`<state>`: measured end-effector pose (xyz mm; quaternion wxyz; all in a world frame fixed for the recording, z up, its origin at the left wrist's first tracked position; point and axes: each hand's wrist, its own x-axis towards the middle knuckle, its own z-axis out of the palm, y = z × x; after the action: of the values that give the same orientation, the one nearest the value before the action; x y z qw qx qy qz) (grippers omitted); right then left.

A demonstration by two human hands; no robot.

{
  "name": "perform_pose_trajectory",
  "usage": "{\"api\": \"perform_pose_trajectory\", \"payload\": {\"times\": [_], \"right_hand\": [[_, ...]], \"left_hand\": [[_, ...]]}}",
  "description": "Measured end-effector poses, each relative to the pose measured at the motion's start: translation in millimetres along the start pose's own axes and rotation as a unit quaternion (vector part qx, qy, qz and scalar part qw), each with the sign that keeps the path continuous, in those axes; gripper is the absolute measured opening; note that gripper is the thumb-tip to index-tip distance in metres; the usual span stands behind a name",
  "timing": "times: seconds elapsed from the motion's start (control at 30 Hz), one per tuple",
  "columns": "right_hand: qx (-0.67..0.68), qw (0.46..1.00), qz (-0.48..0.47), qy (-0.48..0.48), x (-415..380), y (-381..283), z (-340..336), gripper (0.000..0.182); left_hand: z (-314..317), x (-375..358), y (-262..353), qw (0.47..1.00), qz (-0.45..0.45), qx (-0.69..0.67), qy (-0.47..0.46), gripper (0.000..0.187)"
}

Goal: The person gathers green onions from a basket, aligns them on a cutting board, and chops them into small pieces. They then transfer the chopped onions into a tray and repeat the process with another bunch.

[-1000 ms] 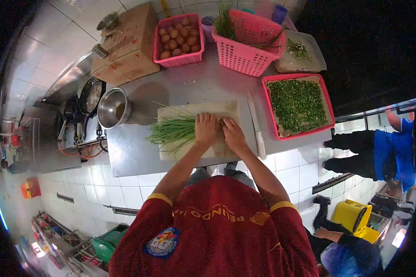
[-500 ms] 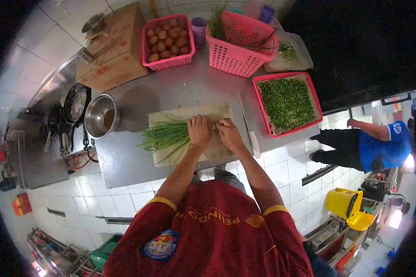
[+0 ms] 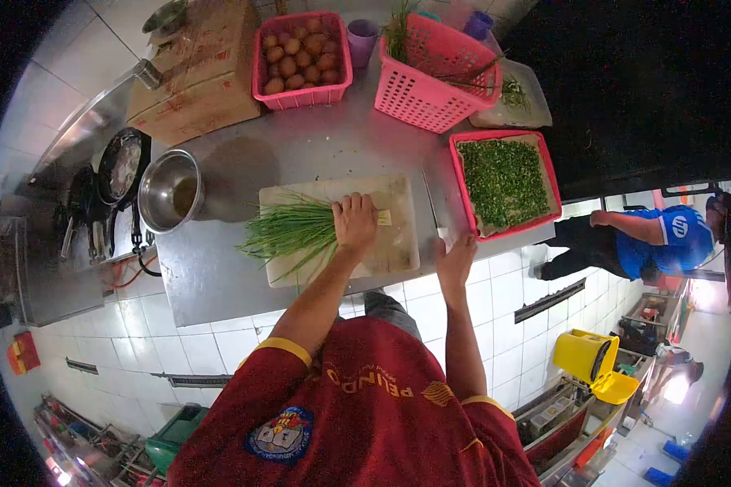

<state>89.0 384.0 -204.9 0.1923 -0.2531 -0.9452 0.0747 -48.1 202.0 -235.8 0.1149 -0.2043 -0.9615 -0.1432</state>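
A bunch of long, thin chives point(image 3: 292, 231) lies across the white cutting board point(image 3: 394, 252), its leaf tips spreading left past the board's edge. My left hand point(image 3: 356, 223) is closed over the bunch near its pale ends, holding it against the board. To the board's right, a knife point(image 3: 430, 201) lies on the table, its blade pointing away from me. My right hand point(image 3: 456, 264) is at the table's front edge, over the knife's handle, with thumb and fingers around it. The handle is mostly hidden by the hand.
Chopped greens fill a lined pink tray point(image 3: 555, 183) at right. Behind stand a pink perforated basket point(image 3: 422, 101), a pink basket of eggs point(image 3: 304, 99) and a cardboard box point(image 3: 195, 97). A steel bowl point(image 3: 150, 199) sits left. A person in blue point(image 3: 666, 235) stands at far right.
My right hand has left the chives' ends beside my left hand and moved right to the knife's handle. My left hand stays on the bunch. The view has shifted slightly.
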Motion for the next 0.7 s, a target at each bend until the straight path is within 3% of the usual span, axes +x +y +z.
{"api": "perform_pose_trajectory", "payload": {"times": [0.07,0.17,0.27,0.37,0.4,0.47,0.57,0.7], "right_hand": [[0.072,0.988,0.042,-0.132,-5.9,30.4,17.4,0.050],[0.015,0.978,-0.053,-0.202,0.3,54.7,43.6,0.049],[0.095,0.944,0.150,-0.278,22.4,6.7,3.1,0.042],[0.156,0.967,0.086,-0.181,7.0,-16.7,-12.0,0.035],[0.174,0.966,0.064,-0.179,2.4,-30.3,-19.5,0.025],[0.219,0.936,0.123,-0.246,-8.8,-60.0,-35.9,0.025],[0.145,0.945,0.085,-0.280,-5.4,-103.7,-61.8,0.026],[0.058,0.955,0.023,-0.289,-3.1,-112.6,-51.2,0.027]], "left_hand": [[-2.8,0.6,-0.5,0.999,-0.007,-0.015,-0.034,0.022],[0.4,-0.3,0.6,0.999,-0.010,-0.018,-0.032,0.021],[-0.1,-0.7,-2.4,1.000,-0.003,-0.017,-0.024,0.022],[2.2,1.6,-3.2,1.000,0.003,-0.017,-0.025,0.023],[3.9,0.2,-3.7,0.999,0.005,-0.016,-0.028,0.023],[4.4,-1.0,-4.5,1.000,0.006,-0.022,-0.015,0.023],[-1.3,-0.8,-4.9,0.999,0.009,-0.028,-0.020,0.025],[-0.3,0.9,-5.5,0.999,0.000,-0.040,-0.035,0.027]]}}
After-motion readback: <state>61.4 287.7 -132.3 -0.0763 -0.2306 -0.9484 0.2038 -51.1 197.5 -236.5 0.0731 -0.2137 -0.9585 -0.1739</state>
